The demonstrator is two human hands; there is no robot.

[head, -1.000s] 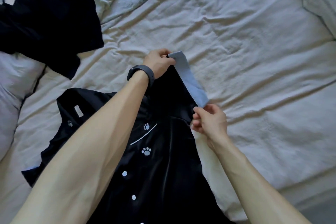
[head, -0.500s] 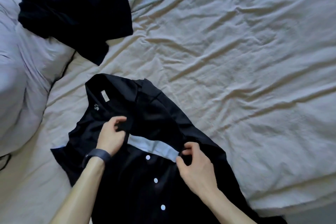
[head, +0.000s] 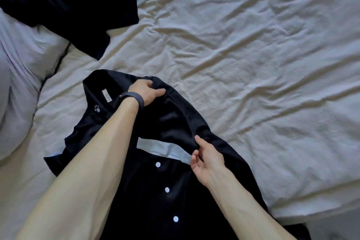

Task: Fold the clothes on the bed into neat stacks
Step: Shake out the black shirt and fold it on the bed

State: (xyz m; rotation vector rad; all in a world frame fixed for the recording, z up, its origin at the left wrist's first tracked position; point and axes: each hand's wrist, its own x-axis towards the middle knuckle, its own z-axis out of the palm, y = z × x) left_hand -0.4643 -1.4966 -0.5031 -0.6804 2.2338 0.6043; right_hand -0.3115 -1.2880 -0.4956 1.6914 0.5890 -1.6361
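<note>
A black button-up pyjama shirt (head: pixel 155 191) with white buttons and a paw print lies face up on the bed's white sheet (head: pixel 253 64). Its right sleeve is folded across the chest, and the pale blue cuff (head: pixel 165 147) shows below the fold. My left hand (head: pixel 147 91), with a dark wristband, grips the shirt's shoulder fold near the collar. My right hand (head: pixel 206 159) pinches the folded sleeve's lower edge beside the cuff.
A second black garment (head: pixel 74 6) lies crumpled at the upper left, partly on a white pillow (head: pixel 17 84). Wrinkled sheet stretches to the right. The bed's edge (head: pixel 311 214) runs along the lower right.
The sleeve went from held up by its cuff to folded across the chest. My left hand then moved up from the cuff to the shoulder fold; my right hand stayed at the sleeve edge.
</note>
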